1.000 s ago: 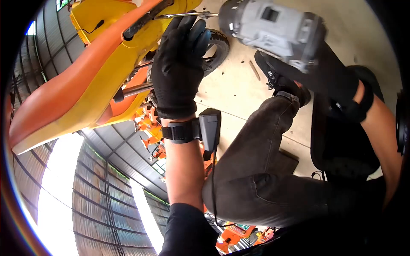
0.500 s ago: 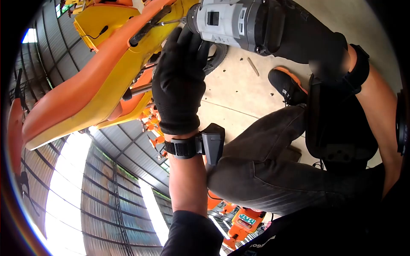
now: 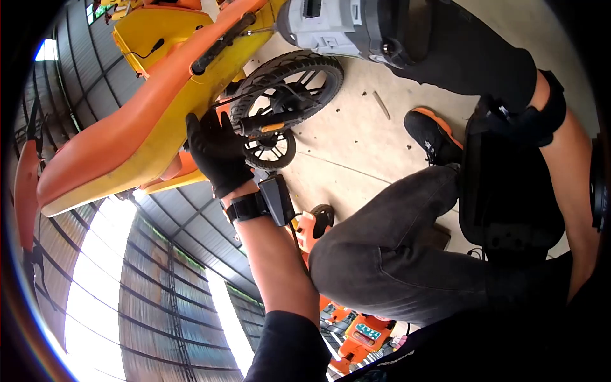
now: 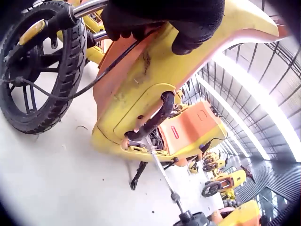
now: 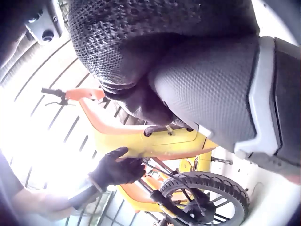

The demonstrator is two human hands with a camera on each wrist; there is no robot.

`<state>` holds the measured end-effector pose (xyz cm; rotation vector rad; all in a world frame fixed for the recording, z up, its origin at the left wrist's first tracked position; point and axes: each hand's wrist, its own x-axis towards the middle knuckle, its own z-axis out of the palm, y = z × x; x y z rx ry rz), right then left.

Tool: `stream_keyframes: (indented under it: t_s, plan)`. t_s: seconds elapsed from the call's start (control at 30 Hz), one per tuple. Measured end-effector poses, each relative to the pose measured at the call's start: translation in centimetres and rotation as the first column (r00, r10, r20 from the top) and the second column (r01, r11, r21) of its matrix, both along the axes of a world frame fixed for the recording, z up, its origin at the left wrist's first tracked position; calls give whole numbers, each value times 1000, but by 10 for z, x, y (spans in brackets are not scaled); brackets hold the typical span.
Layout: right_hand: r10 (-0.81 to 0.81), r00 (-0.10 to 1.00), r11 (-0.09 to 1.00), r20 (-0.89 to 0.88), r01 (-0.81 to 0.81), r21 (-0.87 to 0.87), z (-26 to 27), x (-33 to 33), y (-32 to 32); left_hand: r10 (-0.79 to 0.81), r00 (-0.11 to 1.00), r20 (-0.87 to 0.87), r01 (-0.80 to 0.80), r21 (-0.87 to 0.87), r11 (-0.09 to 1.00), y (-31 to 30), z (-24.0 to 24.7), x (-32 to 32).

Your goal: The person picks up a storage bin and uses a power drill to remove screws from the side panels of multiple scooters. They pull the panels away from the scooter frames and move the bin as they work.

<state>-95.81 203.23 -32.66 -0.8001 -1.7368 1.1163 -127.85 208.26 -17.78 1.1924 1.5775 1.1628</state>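
Note:
My gloved right hand (image 3: 461, 54) grips a grey-and-black power drill (image 3: 331, 28), whose textured housing (image 5: 207, 84) fills much of the right wrist view. From its chuck a long thin metal shaft (image 4: 162, 176) reaches the black curved grab bar (image 4: 162, 115) on a motorbike's yellow-and-orange body panel (image 3: 146, 124). Where the tip meets the bike is small and partly hidden. My gloved left hand (image 3: 216, 149) holds the panel's lower edge, thumb (image 4: 186, 42) on the yellow face and fingers curled round the edge, close beside the metal fork tube (image 4: 89, 7).
A spoked front wheel (image 3: 289, 89) with a black tyre stands just beyond my left hand. More orange-and-yellow bikes (image 4: 230, 181) line the hall. A small stick (image 3: 380, 105) lies on the pale floor near my shoe (image 3: 433, 137).
My left hand has gone from beside the shaft and drill chuck down and left to the panel's edge, uncovering the wheel. The drill has shifted left, closer to the panel.

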Motion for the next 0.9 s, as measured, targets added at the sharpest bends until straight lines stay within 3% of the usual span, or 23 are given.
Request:
stream_keyframes:
  t_s: [0.07,0.1,0.3,0.4,0.53,0.6,0.67,0.7,0.77,0.9]
  plan:
    - [-54,996,995,-73,48,-83,-16,5,-14,-39,998,49,41,-57,998,12,0,13]
    - [-79,994,989,-80,68,-133,-22,6,-20,29,998,-53,-30,-20,999,10,-1,20]
    - [-172,984,906,-56,135,-401,-30,10,-40,109,973,-203,-93,84,992,7,-8,27]
    - [-197,980,870,-37,157,-466,-30,14,-48,-8,989,-149,16,57,998,7,-8,11]
    - [-197,980,821,25,179,-543,-24,18,-55,1,999,-40,0,31,1000,4,-7,24]
    - [-256,967,864,-17,221,-452,-39,19,-60,32,994,-109,-27,50,998,3,-8,23]
    - [-393,920,912,-15,387,-135,-46,18,-62,44,982,-186,-36,47,998,-6,-8,39]
    - [-392,920,912,-13,387,-138,-48,20,-67,22,974,-225,-15,35,999,-10,-7,45]
    - [-263,956,786,-129,135,-603,-36,25,-72,6,964,-266,-2,14,1000,-16,-8,48]
    - [-135,987,838,-91,65,-542,-42,29,-71,81,983,-165,-84,-9,996,-15,-9,44]
